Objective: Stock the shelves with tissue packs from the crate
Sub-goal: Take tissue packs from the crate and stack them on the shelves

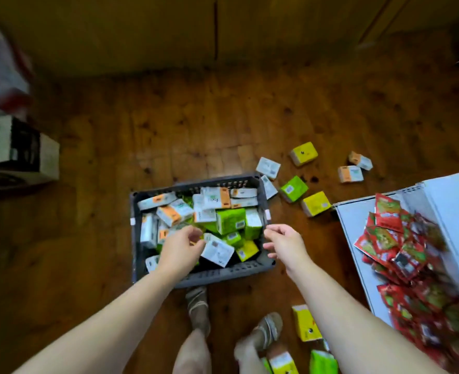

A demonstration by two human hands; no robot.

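A dark grey plastic crate (217,273) stands on the wooden floor in front of me. It holds several tissue packs in white-orange, green (229,220) and yellow. My left hand (181,245) hovers inside the crate with its fingers loosely curled. Its thumb is at the left edge of a white pack (219,251), with nothing clearly gripped. My right hand (283,244) hangs over the crate's right rim, fingers relaxed and holding nothing. The white shelf (352,220) lies to the right.
Red snack packets (401,247) cover the shelf. Loose tissue packs lie on the floor beyond the crate, such as a yellow one (304,153) and a green one (294,188). More packs (305,322) lie by my sandalled feet (198,309). Cardboard boxes (15,149) sit far left.
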